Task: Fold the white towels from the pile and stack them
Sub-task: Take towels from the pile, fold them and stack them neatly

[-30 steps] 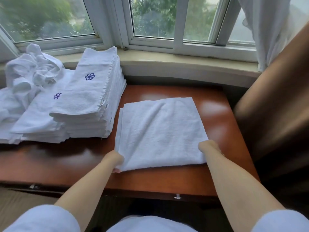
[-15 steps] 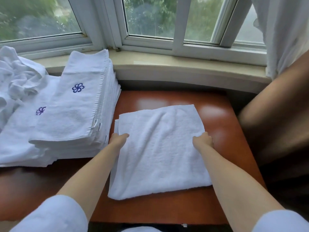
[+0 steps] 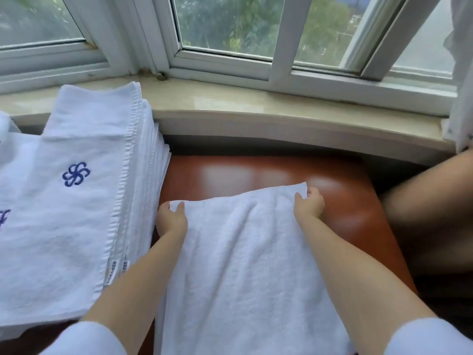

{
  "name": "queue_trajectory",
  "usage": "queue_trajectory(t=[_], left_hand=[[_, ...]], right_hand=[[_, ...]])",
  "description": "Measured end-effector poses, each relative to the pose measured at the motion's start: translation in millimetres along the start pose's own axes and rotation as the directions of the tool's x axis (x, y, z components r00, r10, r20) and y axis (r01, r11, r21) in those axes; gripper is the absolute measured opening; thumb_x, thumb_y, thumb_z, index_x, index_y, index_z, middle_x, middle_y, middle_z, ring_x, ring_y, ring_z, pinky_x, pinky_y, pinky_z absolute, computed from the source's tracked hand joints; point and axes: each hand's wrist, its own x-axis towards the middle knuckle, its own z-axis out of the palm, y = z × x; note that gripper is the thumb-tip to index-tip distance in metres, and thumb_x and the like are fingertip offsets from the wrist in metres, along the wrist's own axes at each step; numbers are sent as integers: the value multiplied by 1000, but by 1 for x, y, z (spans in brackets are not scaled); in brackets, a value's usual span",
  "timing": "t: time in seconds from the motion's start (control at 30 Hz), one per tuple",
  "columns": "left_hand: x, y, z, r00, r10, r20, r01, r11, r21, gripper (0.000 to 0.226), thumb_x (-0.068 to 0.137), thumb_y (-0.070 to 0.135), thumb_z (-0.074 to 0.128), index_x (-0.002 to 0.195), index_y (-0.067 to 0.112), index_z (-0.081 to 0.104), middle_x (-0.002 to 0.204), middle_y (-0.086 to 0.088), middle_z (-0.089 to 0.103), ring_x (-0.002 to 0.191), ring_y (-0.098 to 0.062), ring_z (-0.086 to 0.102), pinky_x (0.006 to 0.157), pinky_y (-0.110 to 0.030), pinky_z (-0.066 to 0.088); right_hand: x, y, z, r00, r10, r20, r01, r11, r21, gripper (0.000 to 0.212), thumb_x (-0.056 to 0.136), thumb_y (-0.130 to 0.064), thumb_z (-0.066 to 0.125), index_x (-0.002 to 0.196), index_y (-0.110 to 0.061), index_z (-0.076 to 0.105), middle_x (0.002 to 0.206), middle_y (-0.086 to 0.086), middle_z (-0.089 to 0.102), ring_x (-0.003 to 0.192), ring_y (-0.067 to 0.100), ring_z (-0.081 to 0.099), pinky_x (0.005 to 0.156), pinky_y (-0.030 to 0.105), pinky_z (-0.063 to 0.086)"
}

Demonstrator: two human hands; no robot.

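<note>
A white towel (image 3: 243, 265) lies folded on the red-brown table (image 3: 345, 208) between my arms. My left hand (image 3: 171, 219) pinches its far left corner. My right hand (image 3: 309, 204) pinches its far right corner, fingers curled over the far edge. To the left stands a tall stack of folded white towels (image 3: 76, 201) with a blue flower logo on top. A second, lower stack (image 3: 10, 196) lies beside it at the left edge. The unfolded pile is out of view apart from a white sliver at the far left.
A stone windowsill (image 3: 256, 106) and white window frames run along the far side. A white curtain (image 3: 460, 85) hangs at the right. A brown chair back (image 3: 430, 208) stands close to the table's right edge.
Both hands slid from the towel's near corners along its sides to its far corners. The camera leaned forward and closer to the table.
</note>
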Motion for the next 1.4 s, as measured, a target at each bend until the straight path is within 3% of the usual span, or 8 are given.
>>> queue_trajectory(t=[0.3,0.43,0.53,0.67,0.83,0.97,1.13,1.4], left_hand=[[-49,-4,-11,957,266,-116,-274,960,-58,20,103,21,33,110,7,46,90,-8,53,82,-27,50,71,-33,34],[-89,-13,-42,929,291,228,-313,947,66,21,100,14,40,104,5,58,101,-14,59,96,-30,57,75,-30,41],[-116,-11,-77,730,-75,680,-416,740,528,21,95,27,52,99,11,66,100,-7,62,84,-20,57,64,-19,45],[-140,1,-110,615,-407,675,-253,709,658,28,79,48,74,87,21,72,93,1,72,77,-17,69,70,-29,55],[-134,3,-104,899,110,424,-128,992,13,28,88,11,68,114,6,63,96,-13,68,67,-17,63,56,-18,52],[-111,0,-91,963,78,259,-6,964,-267,31,82,0,71,112,1,64,101,-18,65,74,-23,62,71,-31,53],[-71,7,-68,955,222,-195,-224,975,14,20,90,7,57,104,1,70,102,-23,68,97,-37,62,84,-36,45],[-22,0,-12,992,42,-116,-3,948,319,29,93,6,51,114,-10,62,122,-28,55,111,-41,55,97,-44,45]], right_hand=[[-17,10,-12,979,-129,-155,139,989,54,31,102,-23,33,106,-3,56,114,16,58,99,36,54,74,32,32],[-37,18,-43,997,-29,77,17,988,154,35,101,-23,33,122,-6,54,120,20,59,106,37,56,86,36,41],[-58,20,-82,831,144,537,-26,975,-222,29,94,-14,39,111,-2,59,97,22,60,80,34,61,69,34,44],[-75,28,-120,620,304,723,179,843,-508,22,89,-8,46,100,-1,64,91,16,60,77,30,60,71,33,49],[-70,39,-106,883,-37,469,127,979,-162,38,102,-24,35,123,1,54,115,17,59,102,33,57,81,33,43],[-58,34,-82,981,-129,145,122,991,54,41,105,-29,25,121,-2,52,123,20,56,109,36,54,88,36,40],[-31,15,-44,997,-55,56,46,988,149,34,104,-28,29,124,-9,50,122,15,57,108,36,54,87,38,40],[11,14,1,996,77,41,-72,991,-116,34,97,-26,43,122,-15,63,131,12,43,119,33,40,95,34,38]])
